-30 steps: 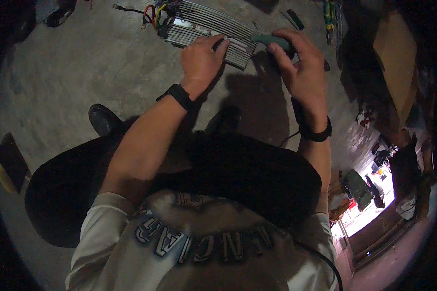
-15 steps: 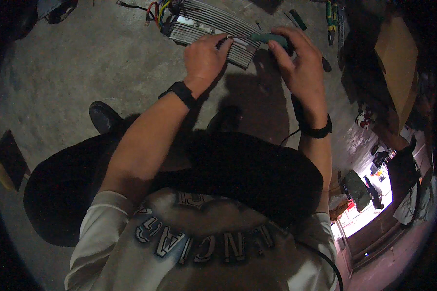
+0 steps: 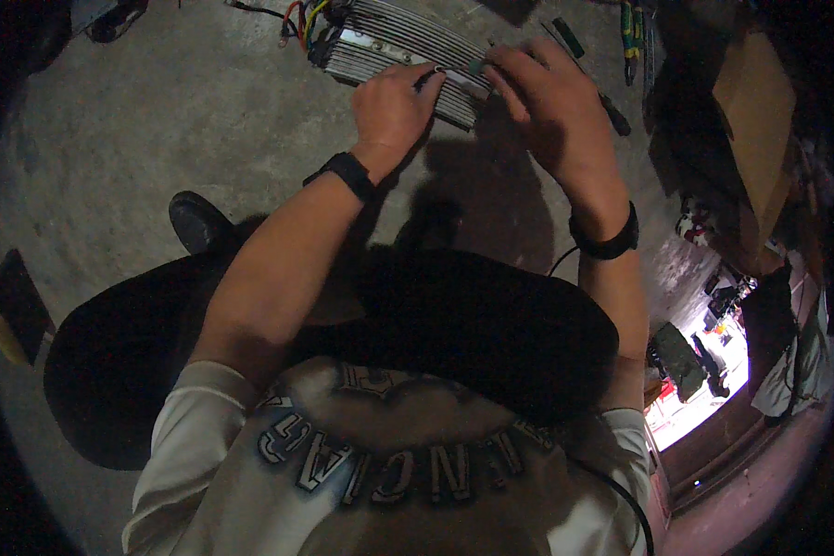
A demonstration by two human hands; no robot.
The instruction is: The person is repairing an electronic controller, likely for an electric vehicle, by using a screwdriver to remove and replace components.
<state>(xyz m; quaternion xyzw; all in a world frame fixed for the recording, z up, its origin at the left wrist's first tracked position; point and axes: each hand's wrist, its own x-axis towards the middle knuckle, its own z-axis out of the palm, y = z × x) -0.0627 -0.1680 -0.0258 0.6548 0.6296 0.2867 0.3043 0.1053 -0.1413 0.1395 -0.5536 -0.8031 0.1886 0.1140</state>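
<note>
A silver finned metal box [image 3: 394, 48], like a motor controller, lies on the floor at the top of the view. My left hand [image 3: 389, 113] rests at its near edge, thumb and fingertips pinched together by a small dark piece I cannot make out. From the right, my right hand [image 3: 556, 111] is closed round the green handle of a screwdriver [image 3: 475, 67]; the fingers cover most of the handle. The thin shaft points left, and its tip meets my left fingertips over the box's near side.
Coloured wires [image 3: 308, 26] come out of the box's left end. Pliers with green and yellow handles [image 3: 632, 42], a dark green tool [image 3: 568, 37] and a black-handled screwdriver [image 3: 615, 116] lie to the right. Beyond them leans a cardboard piece [image 3: 758, 139].
My right hand has turned and moved slightly up and left, its fingers now covering more of the green handle. My left hand and the box stay nearly in place.
</note>
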